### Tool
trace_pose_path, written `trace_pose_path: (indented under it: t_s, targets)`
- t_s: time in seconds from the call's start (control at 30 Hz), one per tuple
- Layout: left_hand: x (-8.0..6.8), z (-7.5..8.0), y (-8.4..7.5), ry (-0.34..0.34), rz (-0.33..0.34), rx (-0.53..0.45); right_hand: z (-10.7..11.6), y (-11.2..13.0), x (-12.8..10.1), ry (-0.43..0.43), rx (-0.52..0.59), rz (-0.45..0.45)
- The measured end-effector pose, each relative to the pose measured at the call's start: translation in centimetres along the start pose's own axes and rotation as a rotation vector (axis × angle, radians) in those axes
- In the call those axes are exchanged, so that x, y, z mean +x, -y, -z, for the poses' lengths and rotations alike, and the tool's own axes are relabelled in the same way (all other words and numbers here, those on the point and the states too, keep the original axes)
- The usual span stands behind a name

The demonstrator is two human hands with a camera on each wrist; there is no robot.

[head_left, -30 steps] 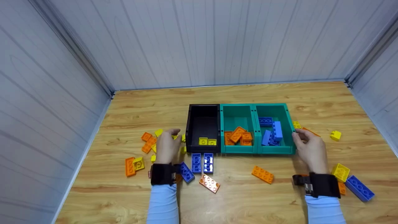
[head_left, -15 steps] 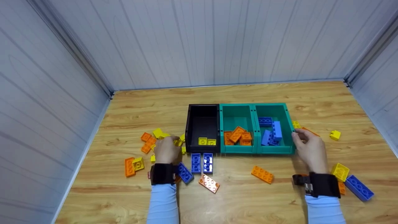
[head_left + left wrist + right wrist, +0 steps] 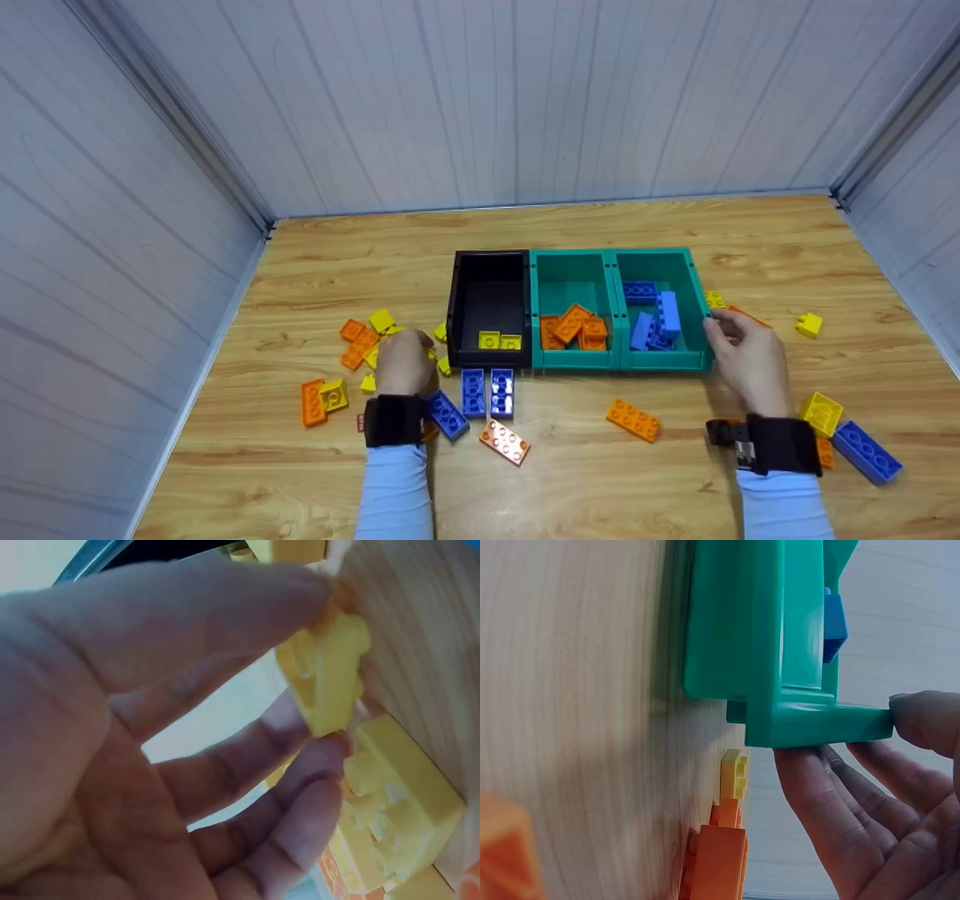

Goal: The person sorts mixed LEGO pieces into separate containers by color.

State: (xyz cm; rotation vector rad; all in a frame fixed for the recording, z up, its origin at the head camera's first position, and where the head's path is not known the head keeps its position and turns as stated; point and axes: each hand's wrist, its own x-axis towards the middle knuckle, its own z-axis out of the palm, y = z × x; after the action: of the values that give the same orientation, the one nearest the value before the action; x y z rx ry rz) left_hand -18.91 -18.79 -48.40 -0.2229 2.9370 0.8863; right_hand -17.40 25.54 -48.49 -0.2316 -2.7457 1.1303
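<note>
In the left wrist view, my left hand (image 3: pixel 127 757) pinches a small yellow toy brick (image 3: pixel 337 679) between thumb and fingertips. Another yellow brick (image 3: pixel 409 802) lies just beyond those fingers. The head view shows this hand (image 3: pixel 403 364) low over a loose group of yellow bricks, left of the black bin (image 3: pixel 491 361). My right hand (image 3: pixel 750 364) holds the side of the right green bin (image 3: pixel 667 361); its thumb is on the rim, with the fingers against the outside wall (image 3: pixel 810 724). Blue bricks (image 3: pixel 669 313) lie in that bin.
The middle green bin (image 3: pixel 576 361) contains orange bricks (image 3: pixel 573 324); two yellow bricks (image 3: pixel 489 340) lie in the black one. Blue bricks (image 3: pixel 472 393) and an orange brick (image 3: pixel 505 442) lie in front. More bricks, including a long blue one (image 3: pixel 868 452), are scattered right.
My left hand has lowered into the yellow bricks, and its fingers have drawn together on one. The right hand has stayed at the green bin's side.
</note>
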Motion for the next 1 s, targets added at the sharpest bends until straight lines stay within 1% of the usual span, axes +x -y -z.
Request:
trace_pose_path:
  t_s: [0.03,0.13,0.2,0.27,0.33,0.43,0.5,0.57,0.63,0.73,0.8,0.9,1.0]
  targets:
    - [0.0,0.2,-0.2,-0.024,0.005,-0.036,0.0,0.0,0.0,0.002,0.0,-0.001]
    - [-0.3,1.0,-1.3,-0.134,-0.021,-0.134,0.0,0.0,0.1,0.011,0.004,-0.006]
    - [-0.6,1.3,-2.4,-0.2,-0.072,-0.186,0.1,0.0,0.1,0.014,0.004,-0.01]
    - [-0.9,1.1,-3.6,-0.243,-0.143,-0.21,0.1,0.1,0.1,0.016,0.005,-0.014]
    - [-1.3,0.5,-4.8,-0.239,-0.202,-0.228,0.1,0.1,0.1,0.016,0.004,-0.016]
    - [-1.5,-1.0,-6.2,-0.208,-0.294,-0.217,0.1,0.1,0.0,0.019,0.005,-0.019]
    - [-1.5,-2.0,-6.9,-0.185,-0.346,-0.193,0.2,0.2,0.0,0.023,0.003,-0.022]
    - [-1.4,-2.9,-7.2,-0.173,-0.378,-0.166,0.2,0.2,0.0,0.029,0.002,-0.028]
    - [-1.3,-3.6,-7.4,-0.166,-0.399,-0.143,0.3,0.3,0.1,0.034,0.0,-0.03]
    - [-1.3,-4.3,-7.4,-0.147,-0.407,-0.115,0.3,0.3,0.0,0.036,0.003,-0.027]
    - [-1.2,-4.7,-7.3,-0.144,-0.431,-0.088,0.3,0.3,0.0,0.026,0.007,-0.016]
    - [-1.1,-5.1,-7.2,-0.127,-0.462,-0.048,0.2,0.2,-0.1,0.009,0.007,0.001]
    - [-1.0,-5.2,-7.2,-0.093,-0.483,-0.031,0.1,0.1,-0.1,0.004,0.002,0.003]
